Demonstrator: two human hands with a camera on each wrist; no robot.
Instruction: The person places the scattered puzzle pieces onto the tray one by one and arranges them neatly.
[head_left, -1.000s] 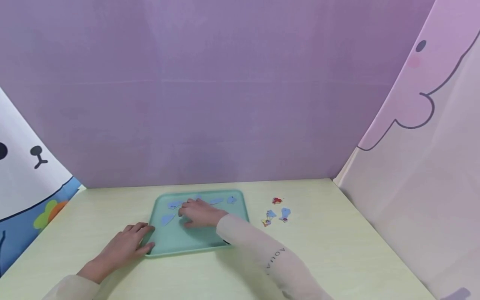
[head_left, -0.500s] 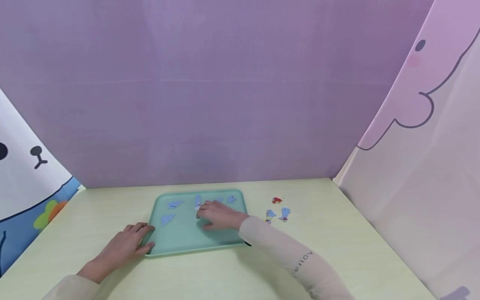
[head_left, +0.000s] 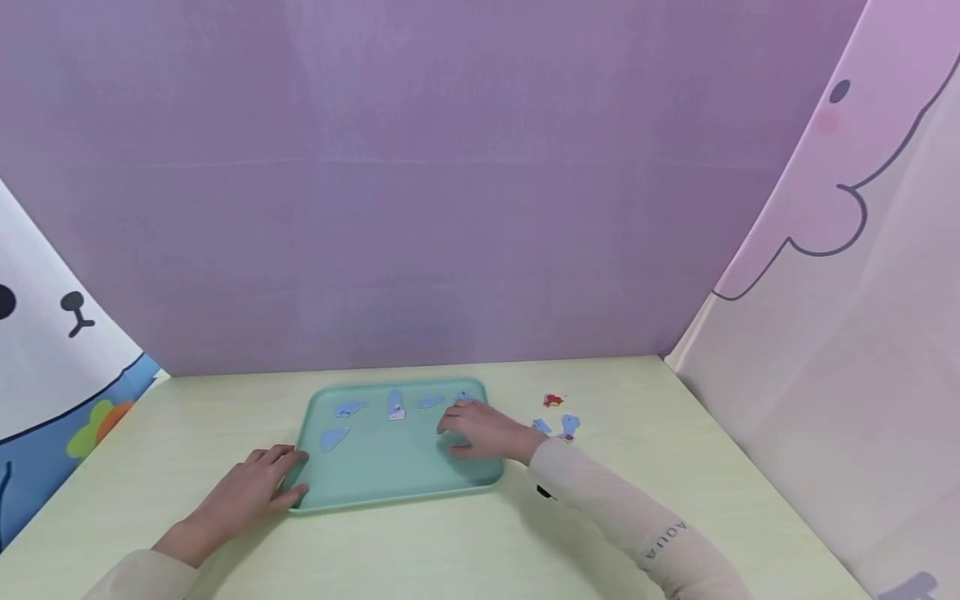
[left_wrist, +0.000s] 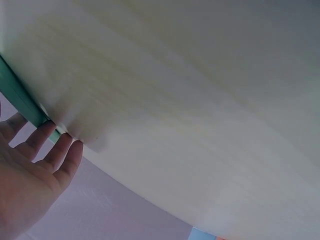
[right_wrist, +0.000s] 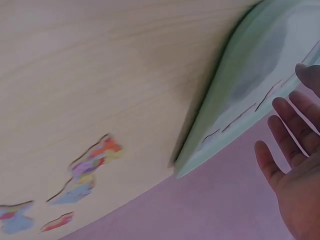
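Blue pieces [head_left: 397,402]: five of them in the tray [head_left: 375,471], four along its far side, one peeking out just past the right hand [head_left: 486,429].
Right hand: over the tray's right side, fingers loosely stretched and parted, holding nothing that shows.
Left hand [head_left: 255,487]: fingers fairly straight and spread, tips touching the tray's left rim, gripping nothing.
Table [head_left: 637,467]: right of the tray, a red piece [head_left: 552,401], with two blue-patterned cutouts [head_left: 570,424] nearer.
Beyond: purple backdrop [head_left: 480,183].

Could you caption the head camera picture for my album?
A left hand touches the edge of a green tray while the right hand reaches over it, near flat blue pieces.
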